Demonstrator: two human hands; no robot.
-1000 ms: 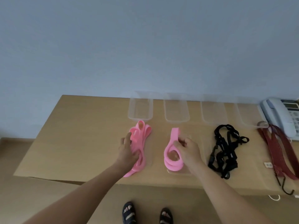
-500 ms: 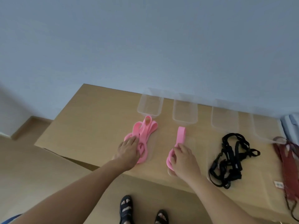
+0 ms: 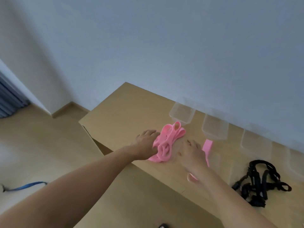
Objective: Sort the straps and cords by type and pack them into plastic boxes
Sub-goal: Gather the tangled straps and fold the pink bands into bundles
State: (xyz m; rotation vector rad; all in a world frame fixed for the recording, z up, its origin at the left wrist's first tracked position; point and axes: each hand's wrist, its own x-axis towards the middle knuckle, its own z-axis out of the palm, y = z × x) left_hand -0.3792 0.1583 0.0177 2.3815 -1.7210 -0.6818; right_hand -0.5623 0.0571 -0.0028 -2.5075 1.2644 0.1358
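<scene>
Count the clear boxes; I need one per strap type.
4, in a row by the wall: leftmost box behind the pink strap bundle, second box beside it, third box farther right, fourth box cut by the frame edge; more may be hidden.

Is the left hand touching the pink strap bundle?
Touching. Head view: the left hand lies on the pink strap bundle, fingers and thumb against its edge.

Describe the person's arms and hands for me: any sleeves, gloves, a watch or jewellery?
Both arms are bare as far as the picture's edge, and no sleeve shows. The left hand and the right hand are bare too, without gloves. No watch, bracelet or ring can be made out. The right hand is motion-blurred, so a thin ring there could be missed.
</scene>
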